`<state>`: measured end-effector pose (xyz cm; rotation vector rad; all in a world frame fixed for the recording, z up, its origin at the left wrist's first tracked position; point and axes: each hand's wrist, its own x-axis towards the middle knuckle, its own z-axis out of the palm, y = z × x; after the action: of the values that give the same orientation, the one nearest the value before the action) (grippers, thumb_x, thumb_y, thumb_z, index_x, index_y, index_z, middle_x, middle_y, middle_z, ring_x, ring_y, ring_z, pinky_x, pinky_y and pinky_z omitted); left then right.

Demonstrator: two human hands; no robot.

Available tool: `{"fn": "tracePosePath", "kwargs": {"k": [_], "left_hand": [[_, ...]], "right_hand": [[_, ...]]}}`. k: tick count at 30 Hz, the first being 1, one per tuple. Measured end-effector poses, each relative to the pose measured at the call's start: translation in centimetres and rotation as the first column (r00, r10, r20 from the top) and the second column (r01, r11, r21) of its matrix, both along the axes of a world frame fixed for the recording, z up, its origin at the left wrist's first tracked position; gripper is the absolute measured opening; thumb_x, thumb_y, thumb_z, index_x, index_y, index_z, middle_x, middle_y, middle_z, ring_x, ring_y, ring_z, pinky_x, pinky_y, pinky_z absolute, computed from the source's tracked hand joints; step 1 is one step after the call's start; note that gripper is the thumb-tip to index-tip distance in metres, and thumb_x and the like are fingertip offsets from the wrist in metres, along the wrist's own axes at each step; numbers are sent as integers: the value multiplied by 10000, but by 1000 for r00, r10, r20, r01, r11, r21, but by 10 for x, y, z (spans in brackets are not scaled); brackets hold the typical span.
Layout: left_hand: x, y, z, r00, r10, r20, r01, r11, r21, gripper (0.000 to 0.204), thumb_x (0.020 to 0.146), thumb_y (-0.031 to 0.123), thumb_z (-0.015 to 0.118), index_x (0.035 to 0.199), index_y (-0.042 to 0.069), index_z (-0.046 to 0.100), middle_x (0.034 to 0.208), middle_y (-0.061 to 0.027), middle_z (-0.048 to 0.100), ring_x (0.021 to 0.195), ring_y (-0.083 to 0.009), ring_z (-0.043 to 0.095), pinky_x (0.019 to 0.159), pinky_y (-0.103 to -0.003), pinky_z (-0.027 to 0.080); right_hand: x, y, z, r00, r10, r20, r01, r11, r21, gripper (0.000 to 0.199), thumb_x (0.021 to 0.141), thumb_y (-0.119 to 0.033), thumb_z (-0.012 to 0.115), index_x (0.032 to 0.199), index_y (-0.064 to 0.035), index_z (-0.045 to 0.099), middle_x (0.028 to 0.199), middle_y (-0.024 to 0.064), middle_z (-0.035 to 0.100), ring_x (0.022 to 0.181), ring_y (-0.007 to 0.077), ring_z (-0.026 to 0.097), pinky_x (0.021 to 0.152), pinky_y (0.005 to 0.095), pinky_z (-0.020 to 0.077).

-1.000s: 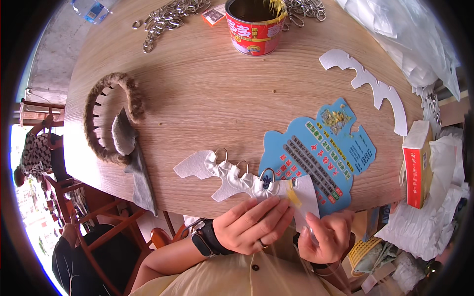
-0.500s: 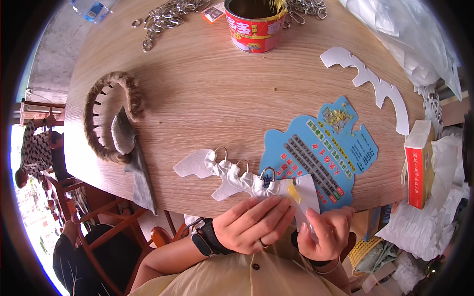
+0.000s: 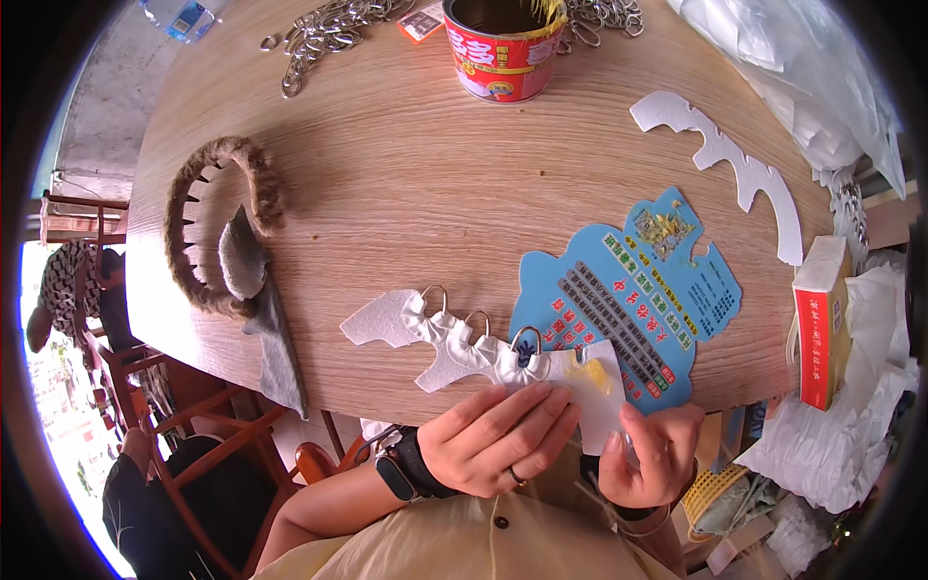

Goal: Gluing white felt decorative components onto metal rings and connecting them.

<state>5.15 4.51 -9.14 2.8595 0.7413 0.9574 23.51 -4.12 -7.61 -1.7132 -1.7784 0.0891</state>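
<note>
My left hand [image 3: 498, 440] pinches the lower edge of a white notched felt strip [image 3: 456, 358], thumb hidden behind it. Along the strip's upper edge stand several metal rings [image 3: 525, 340], each looped in with white fabric. A glossy yellow smear of paste [image 3: 592, 373] lies on the strip's right end. Just right of that end is my right hand [image 3: 653, 456], fingers curled and thumb close to the forefinger; something pale and thin shows between them, too small to make out. Beneath the strip's right part lies a blue cloud-shaped card [image 3: 619, 280] with a yellow-smeared patch.
At the far side stands a red tin [image 3: 503, 68] with yellow paste on its rim, beside piles of metal clasps [image 3: 333, 39]. A brown furry headband [image 3: 179, 227] with grey fabric lies left. Another white notched strip [image 3: 739, 174], plastic bags [image 3: 793, 68] and a red-yellow box [image 3: 820, 329] are right.
My right hand has moved slightly right, away from the strip's end. The yellow smear on the strip is now broader and more exposed. My left hand keeps its hold.
</note>
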Motion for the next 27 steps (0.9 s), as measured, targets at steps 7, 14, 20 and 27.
{"fn": "tracePosePath", "kwargs": {"k": [7, 14, 20, 27], "left_hand": [[0, 0, 1, 1000, -7, -9, 7, 1000, -19, 202, 810, 117, 599, 994, 158, 670, 989, 11, 666, 887, -126, 614, 691, -224, 494], [-1, -1, -2, 1000, -4, -3, 4, 1000, -12, 219, 822, 122, 558, 1008, 142, 672, 1030, 4, 654, 938, -124, 607, 764, -229, 475], [-1, -1, -1, 1000, 3, -15, -3, 1000, -6, 241, 836, 125, 517, 1023, 133, 669, 1069, 5, 645, 988, -115, 604, 836, -233, 456], [-1, -2, -1, 1000, 3, -12, -3, 1000, -9, 240, 833, 122, 517, 1022, 130, 666, 1064, 5, 645, 988, -116, 604, 835, -235, 461]], "right_hand": [[1, 7, 2, 1000, 15, 15, -15, 1000, 0, 366, 728, -94, 650, 1093, -125, 653, 813, 4, 421, 693, 168, 443, 642, 335, 348], [1, 10, 3, 1000, 18, 22, -18, 1000, 19, 363, 729, -98, 649, 1091, -133, 654, 815, -1, 416, 691, 165, 437, 637, 337, 340], [1, 4, -1, 998, 13, 60, -15, 999, 28, 367, 723, -93, 653, 1087, -138, 657, 819, 1, 413, 704, 166, 440, 647, 337, 336], [-2, 8, -2, 997, -6, 77, 6, 1000, 0, 377, 723, -102, 654, 1099, -138, 655, 825, 1, 419, 716, 167, 438, 661, 336, 340]]}}
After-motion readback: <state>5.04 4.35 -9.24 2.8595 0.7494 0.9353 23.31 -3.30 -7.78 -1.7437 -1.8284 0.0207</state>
